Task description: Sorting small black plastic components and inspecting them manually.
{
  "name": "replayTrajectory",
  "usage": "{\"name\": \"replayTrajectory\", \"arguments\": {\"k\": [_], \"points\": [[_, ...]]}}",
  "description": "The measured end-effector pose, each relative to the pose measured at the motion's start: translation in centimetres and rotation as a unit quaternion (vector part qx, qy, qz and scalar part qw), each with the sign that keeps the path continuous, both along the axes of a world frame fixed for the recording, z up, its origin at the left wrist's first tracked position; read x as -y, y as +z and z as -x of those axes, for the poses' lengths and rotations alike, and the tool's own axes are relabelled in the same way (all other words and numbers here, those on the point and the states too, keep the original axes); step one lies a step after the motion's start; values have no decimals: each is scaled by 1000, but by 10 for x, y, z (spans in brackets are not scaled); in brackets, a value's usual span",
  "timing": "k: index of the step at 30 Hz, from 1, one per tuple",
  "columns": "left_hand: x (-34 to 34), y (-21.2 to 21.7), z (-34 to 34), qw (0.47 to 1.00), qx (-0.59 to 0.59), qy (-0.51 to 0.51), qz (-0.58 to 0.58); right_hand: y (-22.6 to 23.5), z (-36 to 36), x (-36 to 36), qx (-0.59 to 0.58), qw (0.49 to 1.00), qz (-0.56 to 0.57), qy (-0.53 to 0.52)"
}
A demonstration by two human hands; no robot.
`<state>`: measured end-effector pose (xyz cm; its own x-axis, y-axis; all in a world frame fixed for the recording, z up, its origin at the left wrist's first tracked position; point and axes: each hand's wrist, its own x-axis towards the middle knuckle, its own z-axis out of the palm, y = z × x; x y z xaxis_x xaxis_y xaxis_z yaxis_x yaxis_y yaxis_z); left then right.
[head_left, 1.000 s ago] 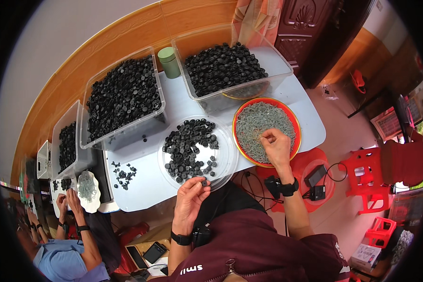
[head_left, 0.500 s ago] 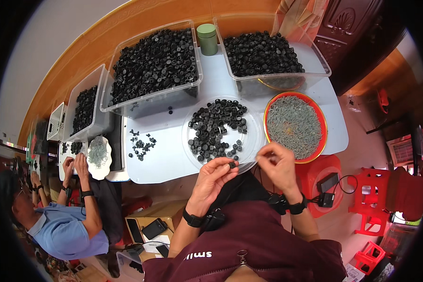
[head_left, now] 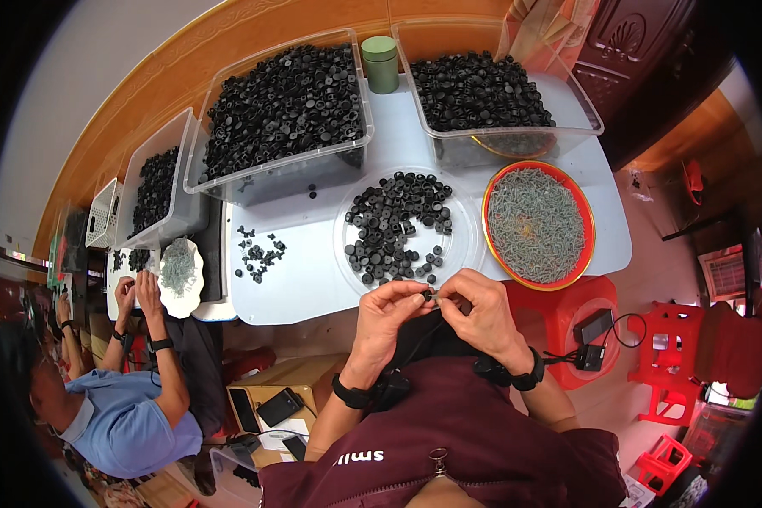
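The left hand (head_left: 379,317) holds a small black part (head_left: 427,295) pinched between thumb and fingertips, just in front of the table's near edge, and the right hand (head_left: 485,317) meets it there, its thumb and forefinger drawn narrowly together at the part's side (whatever lies between those right fingertips is too small to tell). Just beyond the hands, a clear round tray (head_left: 463,241) holds a loose spread of black parts (head_left: 389,222), most of them toward its left side. To the right of the tray, near it, stands a red bowl (head_left: 588,229) with a yellow rim, filled with grey screws (head_left: 535,229). All this sits on a pale blue table (head_left: 313,292), where a scatter of small black pieces (head_left: 267,256) lies left of the tray. Behind stand two large clear bins heaped with black parts, the left bin (head_left: 267,179) and the right bin (head_left: 567,133), with a green canister (head_left: 382,69) upright between them. Farther left, a co-worker in a blue shirt (head_left: 127,423) has both hands close together beside a white dish (head_left: 192,298) of screws. On the right, below the table edge, black devices (head_left: 590,356) rest on a red stool (head_left: 559,317)
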<state>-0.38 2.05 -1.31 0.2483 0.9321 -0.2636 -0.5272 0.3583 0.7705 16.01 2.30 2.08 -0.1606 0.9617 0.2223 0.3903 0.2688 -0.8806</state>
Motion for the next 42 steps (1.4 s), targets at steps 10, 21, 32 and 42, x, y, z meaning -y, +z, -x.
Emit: {"name": "replayTrajectory", "arguments": {"k": [10, 21, 32, 42], "points": [[3, 8, -3, 985, -141, 21, -96, 2, 4, 3, 84, 994, -76, 8], [0, 5, 2, 994, -91, -54, -34, 1, -9, 7, -12, 998, 30, 46], [-9, 5, -6, 996, -41, -80, 17, -34, 0, 10, -267, 959, 90, 10], [-91, 9, -4, 769, -576, -6, -279, -44, -11, 9, -340, 932, 119, -35]]}}
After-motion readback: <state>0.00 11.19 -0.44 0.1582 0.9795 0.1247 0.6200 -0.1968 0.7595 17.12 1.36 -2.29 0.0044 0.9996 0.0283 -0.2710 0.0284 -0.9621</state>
